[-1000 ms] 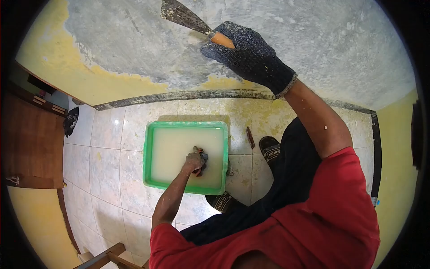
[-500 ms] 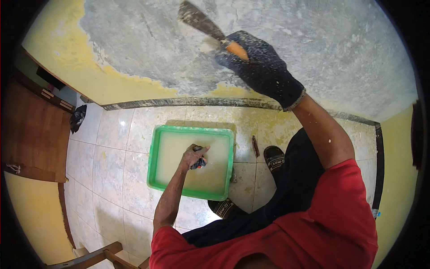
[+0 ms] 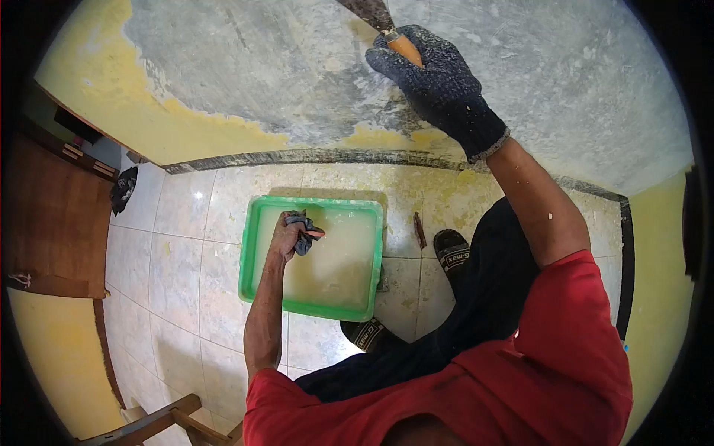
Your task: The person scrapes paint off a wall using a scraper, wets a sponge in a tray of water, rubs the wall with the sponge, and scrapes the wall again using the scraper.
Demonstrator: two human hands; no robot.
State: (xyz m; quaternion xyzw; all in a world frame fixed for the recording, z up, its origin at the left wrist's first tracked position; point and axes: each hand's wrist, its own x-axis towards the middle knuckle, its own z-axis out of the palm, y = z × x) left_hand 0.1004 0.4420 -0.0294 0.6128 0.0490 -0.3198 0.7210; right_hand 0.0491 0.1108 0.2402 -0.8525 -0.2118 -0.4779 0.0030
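Observation:
My right hand (image 3: 439,78), in a dark, dust-speckled knit glove, is closed round the orange handle of a putty knife (image 3: 401,46). The knife's blade points up and left in front of the scraped grey wall (image 3: 253,59), and its tip is cut off by the top of the view. Bare and dusty, my left hand (image 3: 282,236) grips a dark wet cloth (image 3: 304,229) with a bit of orange-pink showing. It is over the left part of a green plastic tub (image 3: 381,253) that holds cloudy, pale liquid (image 3: 335,275).
Yellow paint (image 3: 82,82) remains at the wall's left and lower edge. A thin brown piece (image 3: 419,230) lies on the flake-strewn tiles (image 3: 178,275) near my sandal (image 3: 451,251). To the left are a wooden door (image 3: 56,215) and a black bag (image 3: 124,190); a wooden frame (image 3: 160,420) stands lower left.
My left hand has moved left and up within the tub, and more of the cloth shows. My right hand and the putty knife have shifted up and slightly right.

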